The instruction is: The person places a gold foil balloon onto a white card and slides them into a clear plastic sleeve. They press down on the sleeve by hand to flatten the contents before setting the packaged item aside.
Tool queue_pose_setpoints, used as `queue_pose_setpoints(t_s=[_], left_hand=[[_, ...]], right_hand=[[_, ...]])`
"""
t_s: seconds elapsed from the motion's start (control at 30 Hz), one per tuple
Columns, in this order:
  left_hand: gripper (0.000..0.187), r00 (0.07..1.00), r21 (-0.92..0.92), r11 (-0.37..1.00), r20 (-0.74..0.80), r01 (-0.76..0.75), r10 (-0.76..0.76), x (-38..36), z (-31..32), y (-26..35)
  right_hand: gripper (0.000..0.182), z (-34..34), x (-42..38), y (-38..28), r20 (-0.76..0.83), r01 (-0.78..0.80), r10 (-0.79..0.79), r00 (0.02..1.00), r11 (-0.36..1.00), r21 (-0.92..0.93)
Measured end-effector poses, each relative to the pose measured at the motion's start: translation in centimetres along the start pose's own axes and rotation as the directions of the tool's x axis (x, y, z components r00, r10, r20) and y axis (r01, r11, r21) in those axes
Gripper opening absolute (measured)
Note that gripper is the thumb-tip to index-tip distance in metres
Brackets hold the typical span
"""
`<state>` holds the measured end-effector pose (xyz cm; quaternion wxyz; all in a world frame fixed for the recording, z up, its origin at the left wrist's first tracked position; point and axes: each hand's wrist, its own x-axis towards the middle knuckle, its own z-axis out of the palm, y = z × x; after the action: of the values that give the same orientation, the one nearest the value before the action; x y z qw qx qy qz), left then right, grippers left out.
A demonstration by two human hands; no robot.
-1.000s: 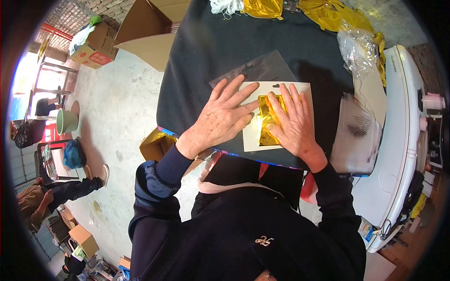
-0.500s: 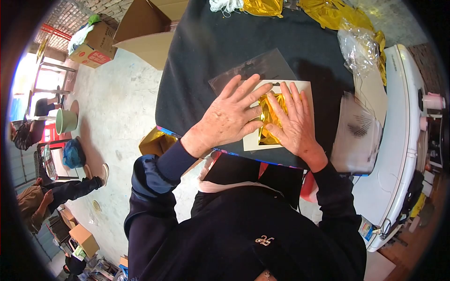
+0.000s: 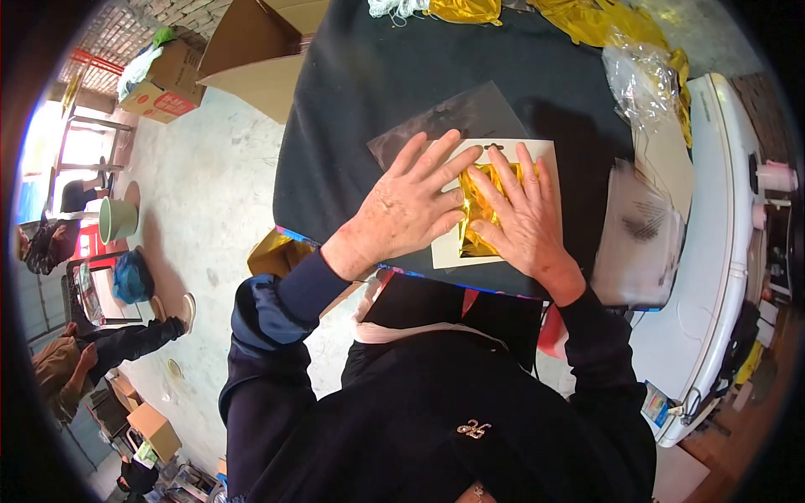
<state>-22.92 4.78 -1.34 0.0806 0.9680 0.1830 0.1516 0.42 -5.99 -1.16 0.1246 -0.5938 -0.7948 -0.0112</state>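
Note:
A white card (image 3: 448,251) with a hanging slot at its top lies on the dark tablecloth in front of me. On the card rests a folded piece of shiny gold foil (image 3: 475,238). My right hand (image 3: 528,222) lies on the foil and card with its fingers stretched out. My left hand (image 3: 407,201) is spread over the card's left side, its fingertips close to the foil and to my right fingers. Behind the card, partly under it and my left hand, lies a clear plastic bag (image 3: 482,109).
A stack of clear plastic bags (image 3: 637,243) lies to the right, beside a white appliance (image 3: 704,251). Gold foil pieces (image 3: 579,18) and crumpled clear plastic (image 3: 641,80) lie at the table's far edge. An open cardboard box (image 3: 260,63) stands behind left. People sit further left.
My right fingers have shifted slightly on the foil, so more of its upper part and the card's slot show. My left hand stays almost in place.

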Motion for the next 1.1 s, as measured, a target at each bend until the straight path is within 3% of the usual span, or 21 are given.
queue_pose_setpoints(t_s=[0.27, 0.47, 0.67, 1.1], left_hand=[[0.037, 0.998, 0.117, 0.992, 0.023, 0.049, -0.052, -0.4, -0.4, 2.2], [0.049, 0.996, 0.174, 0.983, 0.057, 0.061, -0.072, -1.7, -0.6, 3.1], [0.06, 0.987, 0.054, 0.992, 0.104, 0.113, -0.119, -4.0, -0.5, 4.0], [0.061, 0.989, -0.091, 0.994, 0.136, 0.067, -0.054, -4.7, -1.2, 3.8]], right_hand=[[0.065, 0.3, 0.0, 0.2, -0.012, 0.003, -0.004, 1.0, 1.0, -0.023], [0.063, 0.3, 0.0, 0.2, -0.026, 0.007, -0.007, 1.0, 1.0, -0.023], [0.066, 0.0, 0.1, 0.0, -0.019, 0.007, -0.008, 1.0, 0.999, -0.044], [0.067, 0.2, 0.0, 0.1, -0.001, -0.003, 0.003, 1.0, 1.0, -0.028]])
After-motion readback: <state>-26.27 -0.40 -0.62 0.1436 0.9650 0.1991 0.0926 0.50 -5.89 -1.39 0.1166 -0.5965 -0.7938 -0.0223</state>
